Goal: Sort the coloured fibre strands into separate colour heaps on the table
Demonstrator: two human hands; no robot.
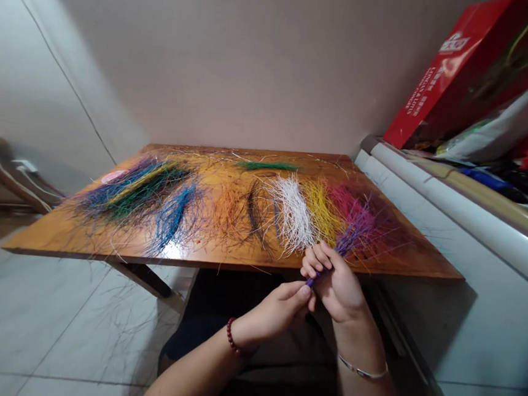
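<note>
My right hand (337,284) is wrapped round a bundle of thin purple strands (356,234), whose loose ends fan out over the table's right side. Just below it, my left hand (292,299) pinches the gathered lower end of the same bundle between thumb and fingers. Close by on the wooden table (213,252) lie a pile of white strands (294,216), a yellow pile (322,212) and a pink pile (351,205). What exactly the strands are made of, I cannot tell.
Leftward are orange strands (228,210), blue strands (174,218) and a mixed heap of green strands (146,194) with other colours. A green bundle (269,166) lies at the back. On the right, a red box (441,72) stands beyond long rolls (459,190). A wall closes the back.
</note>
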